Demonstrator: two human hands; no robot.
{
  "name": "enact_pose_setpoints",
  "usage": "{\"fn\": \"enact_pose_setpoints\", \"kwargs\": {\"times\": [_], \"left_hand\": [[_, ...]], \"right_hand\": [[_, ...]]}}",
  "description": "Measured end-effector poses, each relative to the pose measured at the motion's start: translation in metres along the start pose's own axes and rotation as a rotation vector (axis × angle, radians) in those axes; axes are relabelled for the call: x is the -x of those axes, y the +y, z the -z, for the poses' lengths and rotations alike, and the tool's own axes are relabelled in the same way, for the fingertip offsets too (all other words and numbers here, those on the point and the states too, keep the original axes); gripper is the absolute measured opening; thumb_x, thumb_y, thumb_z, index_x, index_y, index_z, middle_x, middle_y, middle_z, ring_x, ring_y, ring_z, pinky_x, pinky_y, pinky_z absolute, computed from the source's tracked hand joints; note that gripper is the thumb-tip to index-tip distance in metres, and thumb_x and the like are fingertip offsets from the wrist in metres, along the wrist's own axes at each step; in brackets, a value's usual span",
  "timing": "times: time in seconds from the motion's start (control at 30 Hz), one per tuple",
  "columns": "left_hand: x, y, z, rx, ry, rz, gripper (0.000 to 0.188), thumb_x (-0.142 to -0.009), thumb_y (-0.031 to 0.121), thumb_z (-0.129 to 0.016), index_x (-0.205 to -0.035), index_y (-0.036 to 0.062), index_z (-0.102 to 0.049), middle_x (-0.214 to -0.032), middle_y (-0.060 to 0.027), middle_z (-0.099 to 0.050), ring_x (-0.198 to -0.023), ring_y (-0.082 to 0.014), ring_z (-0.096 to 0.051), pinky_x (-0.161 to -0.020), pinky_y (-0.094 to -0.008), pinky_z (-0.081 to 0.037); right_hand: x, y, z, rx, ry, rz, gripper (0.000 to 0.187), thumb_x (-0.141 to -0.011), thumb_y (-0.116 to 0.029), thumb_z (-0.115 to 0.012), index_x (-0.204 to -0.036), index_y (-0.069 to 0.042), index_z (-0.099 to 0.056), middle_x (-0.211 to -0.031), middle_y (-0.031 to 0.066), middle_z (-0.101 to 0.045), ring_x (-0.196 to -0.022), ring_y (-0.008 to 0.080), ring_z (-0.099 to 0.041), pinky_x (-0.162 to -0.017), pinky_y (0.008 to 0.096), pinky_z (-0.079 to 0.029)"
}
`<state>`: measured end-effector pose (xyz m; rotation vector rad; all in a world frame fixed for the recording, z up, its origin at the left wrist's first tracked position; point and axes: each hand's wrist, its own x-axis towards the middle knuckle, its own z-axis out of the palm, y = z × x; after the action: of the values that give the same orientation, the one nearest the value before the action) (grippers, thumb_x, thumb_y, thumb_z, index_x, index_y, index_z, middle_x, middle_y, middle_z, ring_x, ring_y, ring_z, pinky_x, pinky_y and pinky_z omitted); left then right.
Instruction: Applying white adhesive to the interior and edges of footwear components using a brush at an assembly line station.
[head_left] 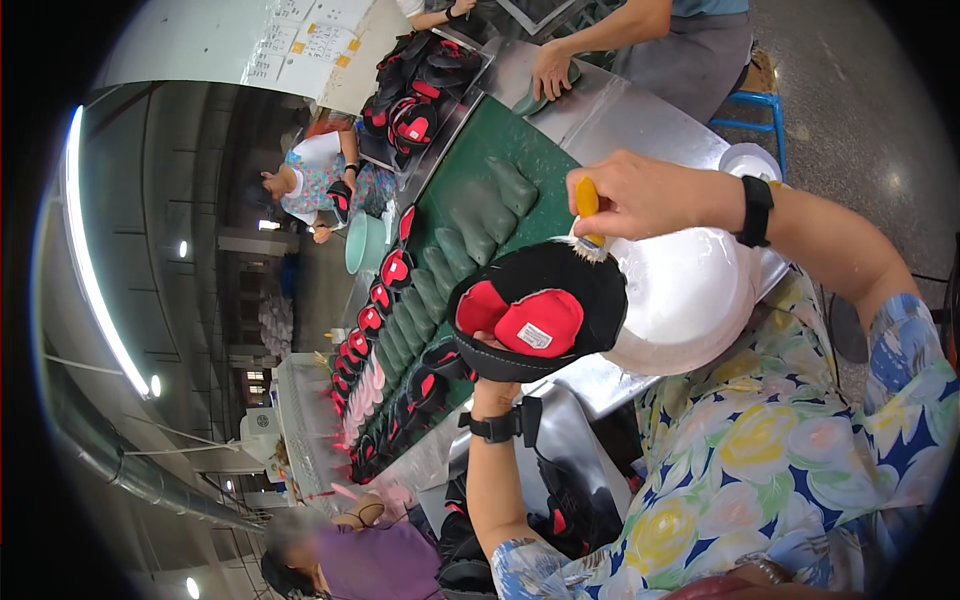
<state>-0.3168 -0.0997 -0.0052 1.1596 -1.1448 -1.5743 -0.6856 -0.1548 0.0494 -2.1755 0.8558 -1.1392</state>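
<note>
My left hand (493,392) is closed on a black shoe upper (607,300), with fingers partly hidden inside and behind it. The upper has a red lining (540,318) and a white label. Pinched in my right hand (635,195) is a brush with a yellow handle (587,205). Its pale bristles (588,250) touch the black edge of the upper. Right beside the upper, below my right hand, a wide white basin (625,345) holds white liquid.
A green conveyor belt (540,150) carries rows of grey-green shoe-shaped pieces and black-and-red uppers. More uppers fill a tray (480,75) beyond. A co-worker's hand (553,70) rests on a piece at the metal table (650,120). Other people stand along the left; a blue stool (765,110) is at upper right.
</note>
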Motion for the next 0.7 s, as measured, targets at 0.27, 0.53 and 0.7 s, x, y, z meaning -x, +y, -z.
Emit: {"fn": "enact_pose_setpoints", "kwargs": {"times": [0.27,0.53,0.7], "left_hand": [[0.013,-0.022,-0.028,-0.372,0.114,-0.469,0.039,-0.101,0.023,-0.05,-0.134,0.0023,-0.052,-0.129,-0.0176,-0.063,-0.116,-0.0295,-0.063,-0.097,-0.0404,-0.053],[0.006,0.006,-0.09,-0.742,0.167,-0.941,0.033,-0.098,0.012,-0.06,-0.129,0.0026,-0.059,-0.131,-0.029,-0.058,-0.116,-0.0394,-0.063,-0.098,-0.0448,-0.054],[0.005,0.01,-0.083,-0.906,0.116,-1.212,0.037,-0.092,0.007,-0.066,-0.128,0.0029,-0.06,-0.133,-0.0274,-0.057,-0.119,-0.0415,-0.061,-0.1,-0.0461,-0.053]], "right_hand": [[0.021,-0.005,-0.026,-0.012,0.207,-0.27,0.035,-0.087,-0.028,-0.072,-0.09,0.006,-0.064,-0.075,0.0176,-0.068,-0.063,0.024,-0.066,-0.059,0.0315,-0.051],[0.016,-0.003,-0.031,-0.171,0.181,-0.364,0.038,-0.087,-0.03,-0.07,-0.084,0.008,-0.065,-0.066,0.017,-0.065,-0.06,0.0229,-0.066,-0.055,0.0323,-0.05],[0.017,-0.024,-0.031,-0.205,0.069,-0.394,0.043,-0.083,-0.034,-0.069,-0.081,0.009,-0.064,-0.071,0.0256,-0.066,-0.068,0.0364,-0.067,-0.065,0.0403,-0.052]]}}
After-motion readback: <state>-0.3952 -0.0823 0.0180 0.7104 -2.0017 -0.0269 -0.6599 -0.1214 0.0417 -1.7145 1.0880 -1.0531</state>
